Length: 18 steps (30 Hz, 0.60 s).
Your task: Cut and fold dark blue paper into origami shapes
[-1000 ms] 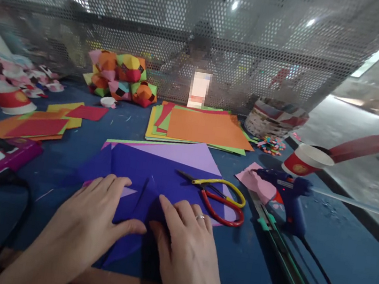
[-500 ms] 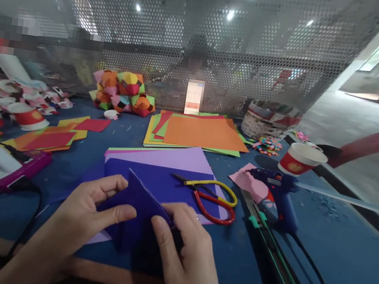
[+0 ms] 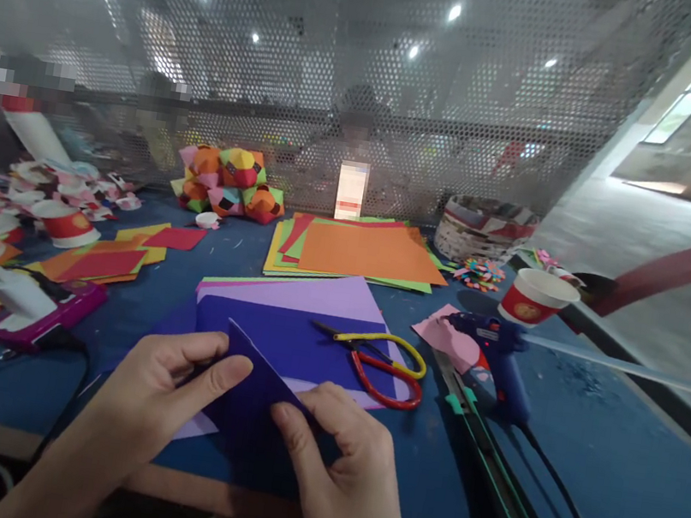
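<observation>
A dark blue sheet of paper (image 3: 251, 409), folded over, stands tilted between my two hands above the table's near edge. My left hand (image 3: 170, 393) pinches its left edge between thumb and fingers. On the right edge, my right hand (image 3: 342, 458) grips the paper with the thumb in front and the fingers behind. Just beyond lies a flat dark blue sheet (image 3: 269, 334) on top of a lilac sheet (image 3: 340, 297). Scissors (image 3: 386, 356) with one yellow and one red handle rest on these sheets, right of the held paper.
To the right are a glue gun (image 3: 503, 356), a long green-edged cutter (image 3: 485, 453), pink paper (image 3: 447, 335) and a paper cup (image 3: 538, 296). Coloured sheets (image 3: 373, 250) are stacked behind. A purple power strip (image 3: 59, 324) with cords lies left. A basket (image 3: 479, 231) and paper balls (image 3: 231, 181) stand farther back.
My left hand has closed its fingers and thumb onto the folded blue paper's left edge. The right hand keeps its grip. The whole view has shifted slightly.
</observation>
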Each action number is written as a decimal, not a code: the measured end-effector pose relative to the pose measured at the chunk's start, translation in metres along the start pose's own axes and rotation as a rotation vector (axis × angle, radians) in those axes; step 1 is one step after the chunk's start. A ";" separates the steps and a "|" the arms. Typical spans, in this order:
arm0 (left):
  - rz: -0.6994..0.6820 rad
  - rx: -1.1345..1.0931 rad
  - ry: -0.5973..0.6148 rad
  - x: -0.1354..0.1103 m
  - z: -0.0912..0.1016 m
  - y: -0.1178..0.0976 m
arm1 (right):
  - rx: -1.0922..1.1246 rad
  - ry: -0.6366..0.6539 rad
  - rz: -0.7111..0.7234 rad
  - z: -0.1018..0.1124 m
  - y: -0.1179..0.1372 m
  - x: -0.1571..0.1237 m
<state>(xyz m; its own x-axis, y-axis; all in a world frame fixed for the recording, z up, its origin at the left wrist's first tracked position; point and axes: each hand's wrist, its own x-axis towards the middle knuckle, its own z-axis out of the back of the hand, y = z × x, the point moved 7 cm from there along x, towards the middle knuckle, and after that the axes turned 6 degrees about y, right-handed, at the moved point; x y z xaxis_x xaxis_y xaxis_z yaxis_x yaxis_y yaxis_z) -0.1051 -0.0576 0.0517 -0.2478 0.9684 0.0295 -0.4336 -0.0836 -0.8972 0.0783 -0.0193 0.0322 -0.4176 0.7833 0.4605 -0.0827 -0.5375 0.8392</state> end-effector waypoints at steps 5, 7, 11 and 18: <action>-0.021 -0.029 -0.019 0.000 0.001 -0.002 | 0.062 0.023 -0.052 -0.005 -0.005 -0.003; -0.014 -0.037 -0.006 0.000 0.001 -0.002 | 0.082 0.025 -0.082 -0.004 -0.006 -0.004; -0.004 -0.078 0.025 -0.001 0.000 -0.004 | 0.108 0.046 -0.145 -0.002 -0.006 -0.005; 0.015 -0.119 0.033 -0.001 0.001 0.002 | 0.154 -0.015 -0.139 -0.006 -0.010 -0.008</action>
<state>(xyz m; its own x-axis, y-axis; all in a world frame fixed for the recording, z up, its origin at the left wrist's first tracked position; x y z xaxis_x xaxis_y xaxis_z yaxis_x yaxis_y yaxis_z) -0.1063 -0.0590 0.0499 -0.2238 0.9746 0.0027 -0.3234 -0.0717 -0.9436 0.0767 -0.0220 0.0189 -0.3979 0.8520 0.3402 0.0008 -0.3705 0.9288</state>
